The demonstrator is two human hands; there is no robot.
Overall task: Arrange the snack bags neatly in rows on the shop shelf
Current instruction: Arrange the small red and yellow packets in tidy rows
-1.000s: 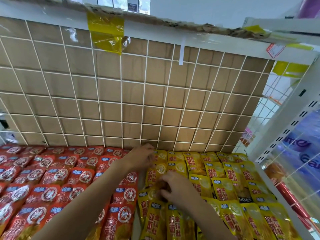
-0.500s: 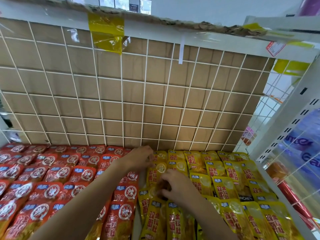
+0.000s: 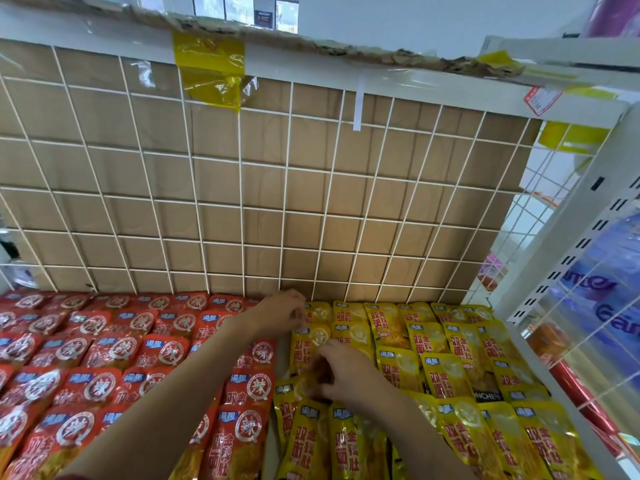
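Red snack bags (image 3: pixel 104 355) lie in overlapping rows over the left half of the shelf. Yellow snack bags (image 3: pixel 446 372) fill the right half in similar rows. My left hand (image 3: pixel 280 311) reaches to the back of the shelf, where red meets yellow, and its fingertips pinch the top of a yellow bag (image 3: pixel 313 336) in the leftmost yellow column. My right hand (image 3: pixel 341 374) lies just in front, fingers curled on the lower part of that same column of bags. What the fingers cover is hidden.
A white wire grid (image 3: pixel 263 202) backed with brown cardboard closes the rear of the shelf. A white slotted upright (image 3: pixel 568 258) and wire side panel stand at the right, with purple packs (image 3: pixel 609 299) behind them. Yellow tape (image 3: pixel 211 74) hangs from the top rail.
Both hands stay at the same leftmost yellow column. The view has tilted slightly; the hands have shifted only a little.
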